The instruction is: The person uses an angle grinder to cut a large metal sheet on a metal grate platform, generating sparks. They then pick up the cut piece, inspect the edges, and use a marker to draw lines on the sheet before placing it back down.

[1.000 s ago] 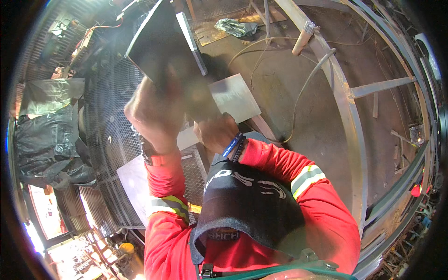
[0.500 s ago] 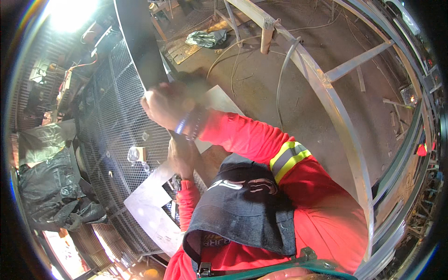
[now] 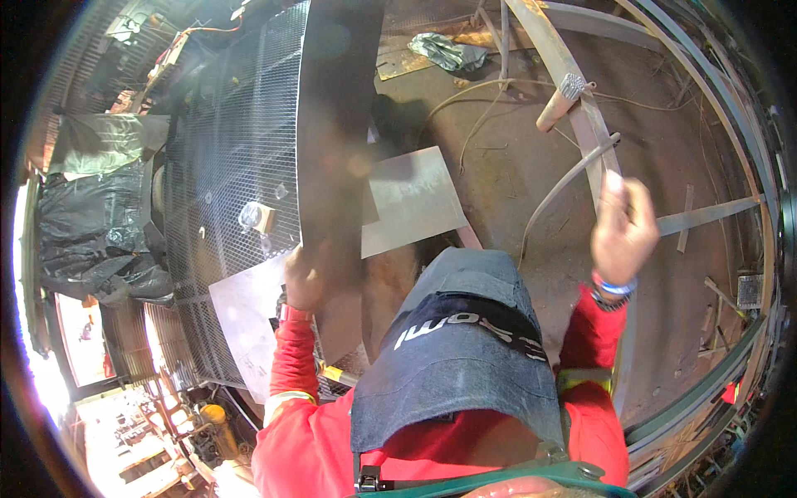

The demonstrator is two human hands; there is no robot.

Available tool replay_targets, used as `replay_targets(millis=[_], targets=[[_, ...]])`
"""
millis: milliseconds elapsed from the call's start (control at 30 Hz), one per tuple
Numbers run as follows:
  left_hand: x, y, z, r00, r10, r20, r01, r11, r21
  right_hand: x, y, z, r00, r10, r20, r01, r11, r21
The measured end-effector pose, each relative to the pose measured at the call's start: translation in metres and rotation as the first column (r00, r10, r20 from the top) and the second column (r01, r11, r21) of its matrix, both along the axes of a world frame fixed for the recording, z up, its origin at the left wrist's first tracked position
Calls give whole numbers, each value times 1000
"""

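A long dark metal strip [image 3: 336, 124] stretches away from me beside the mesh panel. At its near end my left hand [image 3: 304, 280] is closed on the strip's left edge. Its thumb side is partly hidden in shadow. My right hand [image 3: 624, 232] is raised well off to the right, apart from the strip, in front of a curved metal bar [image 3: 569, 79]. Its fingers are curled together, and what they hold, if anything, cannot be made out. A pale sheet metal piece [image 3: 241, 307] lies on the mesh by my left forearm.
Left of the strip spreads a wire mesh panel [image 3: 237, 124] with a small roll [image 3: 264, 218] on it. Another pale metal sheet [image 3: 419, 199] lies right of the strip. A cable [image 3: 544, 203] hangs near the bar. Black plastic sheeting [image 3: 104, 232] sits far left.
My right hand has left the dark strip and swung far to the right. The left hand stays at the strip's near end. The whole view has shifted, with the strip now more upright.
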State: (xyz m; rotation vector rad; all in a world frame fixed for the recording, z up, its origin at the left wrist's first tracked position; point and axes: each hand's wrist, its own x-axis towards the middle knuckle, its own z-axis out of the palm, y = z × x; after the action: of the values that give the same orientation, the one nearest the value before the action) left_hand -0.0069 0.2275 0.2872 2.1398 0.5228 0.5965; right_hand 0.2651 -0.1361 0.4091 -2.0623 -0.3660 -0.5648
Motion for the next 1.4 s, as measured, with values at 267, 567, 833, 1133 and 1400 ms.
replay_targets(millis=[267, 567, 833, 1133, 1400], targets=[[4, 17, -82, 996, 30, -82, -55, 944, -324, 2, -151, -107, 882, -425, 203, 458, 672, -582], [56, 38, -100, 977, -78, -196, -42, 838, -544, -2, -135, -130, 750, -636, -183, 487, 717, -499], [153, 93, -124, 950, -149, -273, 2, 881, -473, 4, -125, -125, 682, -711, -168, 512, 629, -586], [333, 196, -182, 893, -281, -351, 43, 831, -555, -4, -142, -151, 280, -929, -241, 624, 368, -689], [519, 290, -168, 843, -381, -380, 111, 815, -569, -80, -243, -198, 627, -712, 315, 521, 83, -850]])
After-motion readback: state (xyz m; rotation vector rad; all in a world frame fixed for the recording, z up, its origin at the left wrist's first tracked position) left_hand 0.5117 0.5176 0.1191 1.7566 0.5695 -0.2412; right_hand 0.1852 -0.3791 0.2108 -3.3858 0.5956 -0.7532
